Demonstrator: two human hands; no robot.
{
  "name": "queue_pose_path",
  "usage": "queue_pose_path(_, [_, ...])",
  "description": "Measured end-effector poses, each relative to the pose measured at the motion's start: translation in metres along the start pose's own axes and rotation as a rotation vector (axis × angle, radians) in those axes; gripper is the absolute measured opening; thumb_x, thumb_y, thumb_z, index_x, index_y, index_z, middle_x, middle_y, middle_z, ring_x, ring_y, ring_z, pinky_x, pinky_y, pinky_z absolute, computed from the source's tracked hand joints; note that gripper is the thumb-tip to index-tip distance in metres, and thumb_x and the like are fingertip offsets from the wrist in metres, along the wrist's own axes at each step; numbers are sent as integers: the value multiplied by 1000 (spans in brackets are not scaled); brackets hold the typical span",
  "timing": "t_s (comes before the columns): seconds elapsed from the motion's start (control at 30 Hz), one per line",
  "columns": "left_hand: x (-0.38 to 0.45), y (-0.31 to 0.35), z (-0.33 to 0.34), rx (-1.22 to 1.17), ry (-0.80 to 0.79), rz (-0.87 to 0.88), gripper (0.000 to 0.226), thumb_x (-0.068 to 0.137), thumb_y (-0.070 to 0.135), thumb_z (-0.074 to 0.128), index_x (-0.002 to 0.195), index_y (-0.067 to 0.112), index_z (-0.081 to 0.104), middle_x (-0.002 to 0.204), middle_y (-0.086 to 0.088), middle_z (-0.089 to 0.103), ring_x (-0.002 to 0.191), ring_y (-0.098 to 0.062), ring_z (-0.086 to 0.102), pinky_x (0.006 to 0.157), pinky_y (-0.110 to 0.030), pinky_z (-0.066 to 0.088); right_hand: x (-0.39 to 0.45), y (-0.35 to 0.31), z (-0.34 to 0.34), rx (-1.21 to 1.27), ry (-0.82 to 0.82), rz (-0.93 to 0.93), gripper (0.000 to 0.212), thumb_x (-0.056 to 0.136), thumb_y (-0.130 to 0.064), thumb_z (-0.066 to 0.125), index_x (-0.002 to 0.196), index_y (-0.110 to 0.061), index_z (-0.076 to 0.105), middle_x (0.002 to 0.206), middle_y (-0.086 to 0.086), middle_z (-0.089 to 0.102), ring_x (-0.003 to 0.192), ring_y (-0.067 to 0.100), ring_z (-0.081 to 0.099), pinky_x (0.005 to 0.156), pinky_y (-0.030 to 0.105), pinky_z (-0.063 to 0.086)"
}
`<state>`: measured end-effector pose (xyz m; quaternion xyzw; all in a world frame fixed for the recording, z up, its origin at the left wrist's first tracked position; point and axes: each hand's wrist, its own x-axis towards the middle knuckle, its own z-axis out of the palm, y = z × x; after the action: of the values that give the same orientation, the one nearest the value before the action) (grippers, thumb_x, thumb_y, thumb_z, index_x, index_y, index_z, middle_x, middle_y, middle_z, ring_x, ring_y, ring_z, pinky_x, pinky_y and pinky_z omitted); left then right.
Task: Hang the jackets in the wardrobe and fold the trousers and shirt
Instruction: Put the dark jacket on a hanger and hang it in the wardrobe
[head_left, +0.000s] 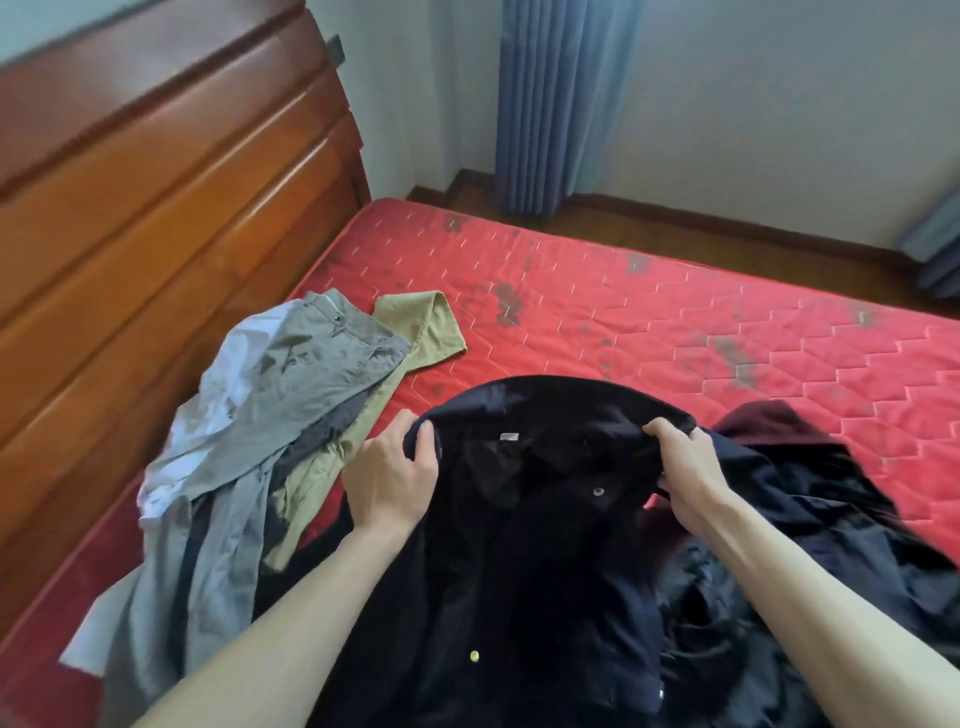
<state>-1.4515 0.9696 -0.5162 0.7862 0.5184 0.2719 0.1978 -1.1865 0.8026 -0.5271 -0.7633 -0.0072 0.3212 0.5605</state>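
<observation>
At the lower middle of the frame, our fingers are curled into the shoulders of the dark navy jacket (519, 519): the left hand (389, 483) pinches a fold of cloth at the left shoulder, thumb on top, and the right hand (685, 467) bunches the collar edge at the right shoulder with its fingers wrapped under. Between them the collar arches up, the small white label showing inside the neck, and the body hangs down toward the bottom edge with a pale button on its front. To do this well, we judge, we should keep both grips level at the shoulder seams so the neck opens evenly for a hanger, and lift until the hem clears the mattress (675, 312) before turning away. More dark cloth (810, 499), with a maroon piece beside it, lies at the right; whether it is a second jacket we cannot tell, so we should check that nothing drags along. At the left of the frame, against the wooden headboard (156, 208), the grey trousers (291, 374), khaki trousers (421, 327) and white shirt (228, 384) lie heaped, not yet folded. No wardrobe or hanger is in view.
</observation>
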Motion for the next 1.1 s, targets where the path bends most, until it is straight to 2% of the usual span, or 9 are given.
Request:
queue_pose_path(0.1, [-9, 34, -52, -38, 35, 49, 27, 95, 42, 50, 83, 22, 63, 62, 1, 63, 63, -33, 63, 56, -34, 38, -48, -32, -19, -184, 141, -143, 15, 97, -22, 60, 109, -12, 58, 86, -3, 61, 87, 25, 61, 76, 36, 46])
queue_pose_path(0.17, [-15, 51, -89, -57, 64, 100, 28, 96, 43, 49, 87, 22, 66, 63, 1, 64, 63, -32, 65, 56, -35, 45, -82, -52, -38, -289, 200, -290, 27, 99, -21, 58, 122, -12, 46, 84, 3, 60, 82, 28, 62, 77, 37, 44])
queue_pose_path(0.3, [-26, 80, -161, -96, 175, 167, 27, 96, 44, 49, 86, 24, 65, 54, 12, 49, 52, -18, 53, 54, -29, 34, -130, -82, -80, -385, 213, -543, 13, 102, -16, 62, 109, -9, 54, 81, 7, 65, 73, 28, 61, 71, 33, 39])
queue_pose_path(0.37, [-31, 92, -192, -132, 230, 178, 23, 95, 41, 53, 85, 24, 65, 51, 15, 44, 48, -5, 46, 53, -27, 31, -143, -95, -99, -404, 185, -587, 11, 102, -19, 65, 104, -8, 65, 89, 2, 68, 83, 24, 63, 77, 30, 40])
queue_pose_path(0.5, [-48, 123, -236, -187, 239, 249, 22, 95, 41, 56, 88, 24, 69, 50, 12, 48, 47, -5, 50, 52, -25, 34, -170, -110, -117, -424, 87, -605, 17, 101, -22, 67, 117, -17, 67, 112, -8, 68, 101, 12, 61, 90, 27, 40])
queue_pose_path(0.6, [-65, 144, -251, -210, 198, 286, 31, 95, 46, 53, 88, 22, 71, 56, 1, 61, 51, -23, 56, 55, -34, 44, -185, -113, -113, -570, 28, -568, 24, 100, -23, 68, 123, -15, 65, 102, 2, 73, 84, 23, 67, 79, 32, 47])
queue_pose_path(0.7, [-79, 161, -258, -218, 159, 365, 26, 95, 42, 58, 89, 22, 74, 50, 5, 55, 45, -17, 52, 53, -31, 43, -202, -115, -102, -680, 17, -566, 37, 100, -25, 69, 133, -14, 59, 114, 13, 71, 104, 32, 68, 86, 38, 52])
queue_pose_path(0.83, [-87, 182, -263, -187, 159, 523, 15, 94, 33, 67, 86, 23, 75, 47, 18, 34, 41, 1, 31, 50, -19, 27, -233, -110, -80, -702, 87, -917, 38, 96, -20, 72, 133, -16, 63, 134, 4, 62, 123, 29, 58, 104, 44, 47])
queue_pose_path(1.1, [-73, 189, -279, -148, 142, 775, 18, 101, 32, 60, 96, 22, 75, 67, 7, 66, 57, -13, 60, 56, -36, 50, -259, -111, -46, -656, -260, -1176, 38, 101, -22, 48, 135, -24, 63, 131, -13, 68, 127, 8, 57, 111, 29, 37])
